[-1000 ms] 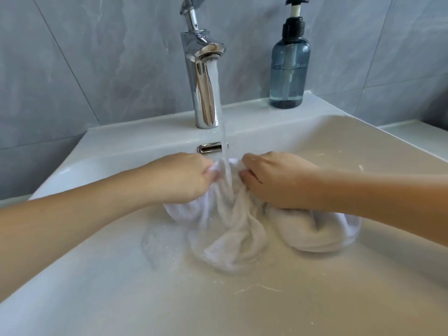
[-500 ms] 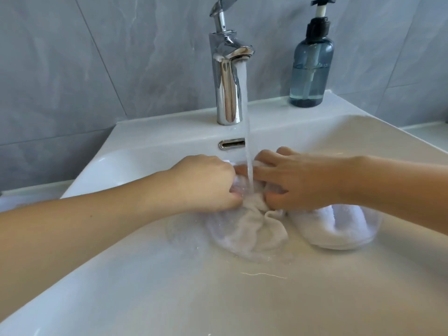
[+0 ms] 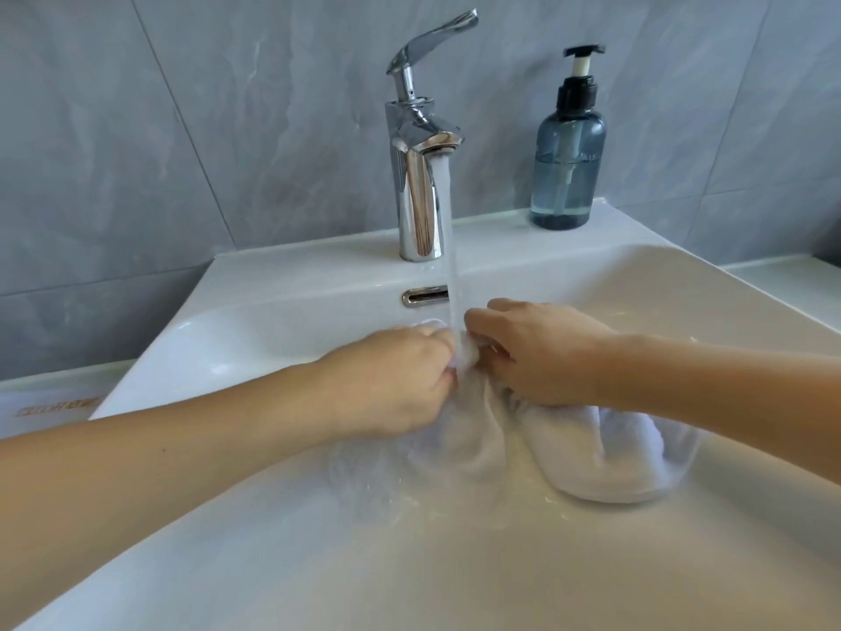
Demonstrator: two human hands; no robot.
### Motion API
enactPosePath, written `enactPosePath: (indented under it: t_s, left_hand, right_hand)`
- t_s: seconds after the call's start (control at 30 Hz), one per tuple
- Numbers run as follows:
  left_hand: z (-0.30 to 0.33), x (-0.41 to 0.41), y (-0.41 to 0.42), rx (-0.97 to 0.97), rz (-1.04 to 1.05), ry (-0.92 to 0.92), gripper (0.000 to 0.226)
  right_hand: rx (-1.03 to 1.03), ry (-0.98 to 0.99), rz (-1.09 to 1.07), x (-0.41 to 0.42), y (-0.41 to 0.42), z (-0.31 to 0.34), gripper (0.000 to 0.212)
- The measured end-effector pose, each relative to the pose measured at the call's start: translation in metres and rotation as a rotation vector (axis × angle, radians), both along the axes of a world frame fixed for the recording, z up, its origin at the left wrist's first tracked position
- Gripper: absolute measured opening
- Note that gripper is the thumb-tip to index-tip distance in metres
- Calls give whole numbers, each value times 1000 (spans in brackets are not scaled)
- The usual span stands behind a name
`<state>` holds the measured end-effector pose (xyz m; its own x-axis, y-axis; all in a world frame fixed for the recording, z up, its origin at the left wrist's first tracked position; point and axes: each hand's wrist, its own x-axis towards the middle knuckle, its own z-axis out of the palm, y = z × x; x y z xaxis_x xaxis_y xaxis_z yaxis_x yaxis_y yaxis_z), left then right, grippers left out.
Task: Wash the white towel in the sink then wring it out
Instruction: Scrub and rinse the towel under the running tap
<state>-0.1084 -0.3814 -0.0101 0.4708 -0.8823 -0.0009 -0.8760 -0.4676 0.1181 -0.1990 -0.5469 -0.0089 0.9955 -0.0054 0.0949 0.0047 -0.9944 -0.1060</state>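
The wet white towel lies bunched in the white sink, trailing to the right under my right forearm. My left hand grips a fold of it from the left, fingers curled. My right hand pinches the same bunch from the right. The two hands nearly meet under the stream of water that falls from the chrome tap onto the cloth between them. Most of my fingertips are hidden in the fabric.
A blue pump soap bottle stands on the sink's back ledge to the right of the tap. An overflow slot sits below the tap. Grey tiled wall behind. A shallow film of water spreads beneath my left hand.
The view has shifted so tap and bottle sit further right. My hands have drawn closer together on the towel under the stream, with the cloth bunched tighter between them.
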Motion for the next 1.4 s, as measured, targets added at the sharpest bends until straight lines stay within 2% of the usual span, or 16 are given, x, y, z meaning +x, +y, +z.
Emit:
enactPosePath:
  t_s: [0.07,0.13,0.27,0.4,0.5,0.57,0.7,0.77,0.83,0.9,0.97,1.0,1.1,1.13,1.27,1.4]
  left_hand:
    - [11,11,1,11,62,30,26]
    - [18,15,-3,10,130,43,38]
    - [13,3,-10,-18,2,142,27]
    - [18,16,-7,18,120,117,27]
    - [14,9,-10,-14,69,274,27]
    - [14,12,-7,-47,59,340,27]
    - [16,24,-6,21,150,161,25]
    - [15,13,-8,4,84,296,26]
    - [17,7,-6,-20,64,437,36]
    - [17,22,-4,-34,97,273,41]
    - [14,25,-3,-2,157,85,35]
    - [12,21,-4,2,151,92,31]
    - [16,3,-6,-34,120,407,30]
    - [18,8,-4,-66,145,429,32]
    - [24,21,5,-109,302,128,31]
    - [41,-5,22,-286,244,97,28]
  right_hand:
    - [62,15,82,-2,2,-3,19]
    - [160,8,50,0,-2,-4,25]
    - [117,-45,7,1,-8,-4,15]
    - [138,-46,107,-4,2,-7,18]
    - [178,-79,1,0,-8,-6,19]
    - [138,-104,54,-1,-7,-7,17]
    - [199,-132,134,-4,2,-9,24]
    - [179,-115,27,0,-7,-8,13]
    - [100,-108,12,-1,-7,-7,14]
    - [119,-150,113,-6,4,-8,12]
    - [163,-169,154,-8,10,-9,15]
    - [155,-150,96,-6,7,-8,16]
    - [39,-104,-62,2,-6,-5,13]
    - [28,-85,-67,3,-6,-5,13]
    - [119,-5,-19,-1,3,8,12]
    - [194,-35,-112,-6,7,35,11]
